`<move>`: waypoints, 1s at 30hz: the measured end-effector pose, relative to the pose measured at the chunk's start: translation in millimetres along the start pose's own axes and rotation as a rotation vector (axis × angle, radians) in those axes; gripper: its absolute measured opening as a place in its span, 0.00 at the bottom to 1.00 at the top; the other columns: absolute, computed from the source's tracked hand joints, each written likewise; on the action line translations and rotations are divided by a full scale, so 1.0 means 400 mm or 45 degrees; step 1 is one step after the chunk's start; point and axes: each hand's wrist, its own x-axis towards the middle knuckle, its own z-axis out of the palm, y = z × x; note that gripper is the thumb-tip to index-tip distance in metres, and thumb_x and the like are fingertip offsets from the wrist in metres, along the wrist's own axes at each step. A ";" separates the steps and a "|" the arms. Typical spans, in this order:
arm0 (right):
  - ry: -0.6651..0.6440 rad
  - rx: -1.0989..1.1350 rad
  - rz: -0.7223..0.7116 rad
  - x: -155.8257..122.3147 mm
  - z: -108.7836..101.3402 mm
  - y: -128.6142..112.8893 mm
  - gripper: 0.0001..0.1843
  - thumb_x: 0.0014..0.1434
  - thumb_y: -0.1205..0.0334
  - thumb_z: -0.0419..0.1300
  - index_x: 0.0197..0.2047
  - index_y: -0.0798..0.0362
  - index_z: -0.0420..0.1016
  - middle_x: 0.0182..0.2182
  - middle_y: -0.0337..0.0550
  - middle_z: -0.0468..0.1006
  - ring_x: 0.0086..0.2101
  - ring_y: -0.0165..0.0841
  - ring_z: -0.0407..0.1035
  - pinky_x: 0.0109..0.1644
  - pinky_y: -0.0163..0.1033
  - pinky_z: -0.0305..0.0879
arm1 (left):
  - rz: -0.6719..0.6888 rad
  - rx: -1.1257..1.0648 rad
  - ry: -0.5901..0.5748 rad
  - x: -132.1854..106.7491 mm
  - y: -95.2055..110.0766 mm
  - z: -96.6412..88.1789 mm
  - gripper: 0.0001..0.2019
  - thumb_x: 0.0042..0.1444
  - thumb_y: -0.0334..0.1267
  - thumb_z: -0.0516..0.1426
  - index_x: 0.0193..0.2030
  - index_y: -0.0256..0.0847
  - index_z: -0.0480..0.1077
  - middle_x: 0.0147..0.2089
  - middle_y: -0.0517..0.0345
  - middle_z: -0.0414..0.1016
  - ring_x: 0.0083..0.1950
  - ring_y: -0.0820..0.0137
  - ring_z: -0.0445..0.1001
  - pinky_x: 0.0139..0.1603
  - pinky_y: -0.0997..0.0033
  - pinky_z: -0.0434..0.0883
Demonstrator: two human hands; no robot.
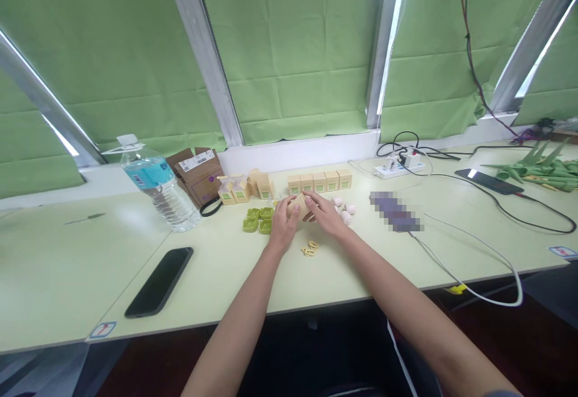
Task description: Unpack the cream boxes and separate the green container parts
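My left hand (283,223) and my right hand (324,213) meet over the middle of the pale green table (217,276). Between them they grip a small tan box (298,205), fingers curled around it. Small green trays (258,220) lie just left of my left hand. Pink round pieces (344,210) lie right of my right hand. A small yellow piece (309,249) lies on the table below both hands. Behind stand a row of small tan boxes (320,181) and further boxes with open flaps (239,189).
A water bottle (159,186) and a brown carton (196,175) stand at the back left. A black phone (159,281) lies near the front edge. A power strip (398,168), cables, a second phone (488,181) and green paper pieces (539,171) are to the right.
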 end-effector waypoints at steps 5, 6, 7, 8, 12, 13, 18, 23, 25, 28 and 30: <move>-0.059 -0.028 0.017 -0.004 -0.012 -0.010 0.29 0.66 0.42 0.53 0.63 0.50 0.67 0.37 0.44 0.80 0.28 0.34 0.78 0.37 0.41 0.75 | -0.003 0.004 0.004 0.005 -0.008 -0.005 0.18 0.69 0.46 0.46 0.53 0.42 0.72 0.55 0.49 0.76 0.58 0.61 0.71 0.62 0.56 0.66; -0.090 -0.043 0.011 -0.007 -0.014 -0.014 0.29 0.66 0.42 0.54 0.63 0.50 0.66 0.35 0.43 0.80 0.28 0.33 0.78 0.38 0.40 0.75 | -0.010 0.006 0.017 0.006 -0.009 -0.006 0.18 0.70 0.46 0.45 0.52 0.42 0.73 0.53 0.50 0.77 0.57 0.61 0.72 0.61 0.57 0.66; -0.130 -0.057 0.004 -0.009 -0.015 -0.018 0.28 0.66 0.43 0.54 0.64 0.49 0.66 0.34 0.41 0.79 0.28 0.33 0.78 0.38 0.40 0.75 | -0.018 0.011 0.032 0.007 -0.011 -0.008 0.19 0.70 0.45 0.44 0.50 0.42 0.74 0.52 0.50 0.77 0.55 0.61 0.73 0.60 0.57 0.67; -0.174 -0.070 -0.002 -0.012 -0.016 -0.022 0.28 0.66 0.43 0.54 0.64 0.48 0.66 0.33 0.40 0.78 0.28 0.32 0.78 0.38 0.39 0.75 | -0.026 0.020 0.049 0.009 -0.014 -0.010 0.19 0.70 0.45 0.43 0.48 0.42 0.74 0.50 0.51 0.78 0.54 0.61 0.74 0.58 0.57 0.68; -0.301 -0.108 -0.022 -0.018 -0.016 -0.031 0.26 0.66 0.45 0.55 0.62 0.47 0.68 0.33 0.38 0.77 0.27 0.32 0.77 0.37 0.39 0.73 | -0.067 0.073 0.104 0.012 -0.023 -0.017 0.18 0.68 0.42 0.45 0.40 0.42 0.75 0.44 0.52 0.80 0.48 0.61 0.76 0.53 0.59 0.70; -0.316 -0.111 -0.028 -0.019 -0.016 -0.033 0.25 0.66 0.45 0.55 0.62 0.47 0.69 0.32 0.38 0.77 0.27 0.32 0.76 0.37 0.39 0.73 | -0.074 0.086 0.112 0.012 -0.025 -0.017 0.18 0.67 0.42 0.45 0.40 0.42 0.76 0.43 0.53 0.80 0.47 0.61 0.76 0.52 0.59 0.70; -0.347 -0.162 -0.081 -0.020 -0.023 -0.041 0.23 0.64 0.53 0.56 0.61 0.48 0.70 0.32 0.38 0.78 0.30 0.32 0.75 0.40 0.39 0.71 | -0.048 0.137 0.110 0.011 -0.031 -0.014 0.17 0.66 0.42 0.46 0.37 0.43 0.76 0.41 0.54 0.80 0.46 0.62 0.76 0.50 0.61 0.70; -0.314 -0.281 -0.126 -0.022 -0.031 -0.042 0.25 0.59 0.62 0.58 0.60 0.45 0.73 0.42 0.41 0.79 0.36 0.33 0.75 0.46 0.41 0.70 | -0.034 0.188 0.066 0.010 -0.033 -0.014 0.17 0.66 0.42 0.47 0.35 0.43 0.76 0.38 0.53 0.78 0.43 0.62 0.75 0.47 0.61 0.69; -0.312 -0.291 -0.136 -0.022 -0.030 -0.039 0.26 0.58 0.64 0.58 0.60 0.44 0.72 0.44 0.41 0.79 0.37 0.33 0.75 0.46 0.40 0.70 | -0.031 0.208 0.060 0.009 -0.031 -0.015 0.17 0.66 0.42 0.47 0.35 0.43 0.75 0.38 0.53 0.78 0.43 0.62 0.74 0.47 0.62 0.69; -0.302 -0.329 -0.154 -0.019 -0.029 -0.029 0.27 0.56 0.66 0.57 0.60 0.44 0.73 0.45 0.41 0.79 0.37 0.33 0.74 0.45 0.40 0.70 | -0.015 0.240 0.042 0.009 -0.028 -0.016 0.17 0.66 0.42 0.47 0.34 0.42 0.74 0.36 0.54 0.77 0.41 0.63 0.73 0.45 0.63 0.68; -0.313 -0.349 -0.163 -0.016 -0.028 -0.022 0.28 0.55 0.68 0.57 0.60 0.45 0.72 0.46 0.41 0.79 0.36 0.33 0.74 0.44 0.39 0.70 | -0.013 0.274 0.012 0.008 -0.026 -0.015 0.18 0.67 0.43 0.47 0.33 0.42 0.73 0.35 0.54 0.75 0.39 0.64 0.72 0.42 0.65 0.67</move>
